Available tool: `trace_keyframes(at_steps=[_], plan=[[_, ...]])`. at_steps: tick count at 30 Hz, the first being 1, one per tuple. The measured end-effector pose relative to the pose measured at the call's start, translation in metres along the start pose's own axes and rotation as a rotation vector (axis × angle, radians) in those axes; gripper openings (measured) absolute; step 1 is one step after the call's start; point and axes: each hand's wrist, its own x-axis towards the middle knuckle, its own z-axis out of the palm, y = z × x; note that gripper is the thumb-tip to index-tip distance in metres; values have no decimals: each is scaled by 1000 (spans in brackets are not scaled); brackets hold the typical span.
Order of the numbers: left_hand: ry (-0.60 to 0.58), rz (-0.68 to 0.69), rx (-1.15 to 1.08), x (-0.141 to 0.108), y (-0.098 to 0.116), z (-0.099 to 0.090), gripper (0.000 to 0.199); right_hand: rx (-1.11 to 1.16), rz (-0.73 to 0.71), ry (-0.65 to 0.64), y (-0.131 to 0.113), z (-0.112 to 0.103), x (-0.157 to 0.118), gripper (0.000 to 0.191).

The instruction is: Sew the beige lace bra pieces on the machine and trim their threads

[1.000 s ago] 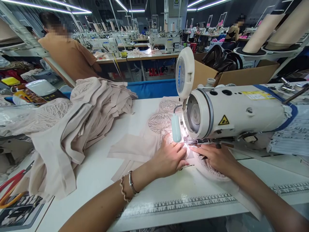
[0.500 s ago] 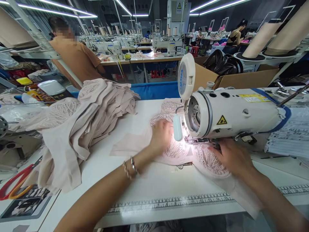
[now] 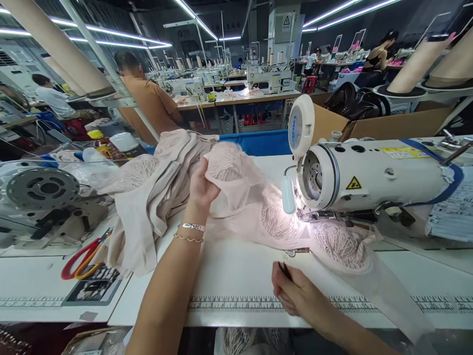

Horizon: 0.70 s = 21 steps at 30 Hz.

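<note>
1. L hand (image 3: 203,183) is closed on edge of pink lace cup (image 3: 226,165), raised just beside fabric pile (image 3: 135,217).
2. R hand (image 3: 295,291) is curled shut round small dk item (image 3: 284,269), held over front of surface (image 3: 229,268).
3. Lace garment (image 3: 281,222) is laid partly under sewing mach. (image 3: 384,172), lit nr presser area.
4. Scissors (image 3: 83,259) w/ red & orange handles are seen beside pile.

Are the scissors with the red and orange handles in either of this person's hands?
No, the scissors lie on the table at the left, away from both hands.
</note>
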Motion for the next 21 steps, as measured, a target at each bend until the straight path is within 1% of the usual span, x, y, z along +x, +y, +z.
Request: trace_keyframes(at_steps=[3,4,5,7,9,13,17,19,21], plan=[[-1,37,-44,-13,19,-3,57,407,51,-134,-21,11,46,58],[-2,33,-40,-15,22,-3,59,509,8,-126,-30,13,62,54],[-3,26,-33,-17,24,-2,59,614,-77,-56,-38,15,77,46],[-1,16,-27,-18,25,-1,57,704,-195,24,-54,19,102,33],[7,18,-33,-18,26,-2,56,749,-287,78,-67,20,119,28],[6,7,-34,-15,24,-5,56,786,-398,135,-83,17,134,29],[23,18,-37,-12,24,-7,53,782,-442,182,-89,14,139,31],[17,83,-28,-14,31,-4,51,768,-437,198,-85,16,138,33],[-29,200,3,-24,47,3,49,745,-409,195,-76,18,129,35]])
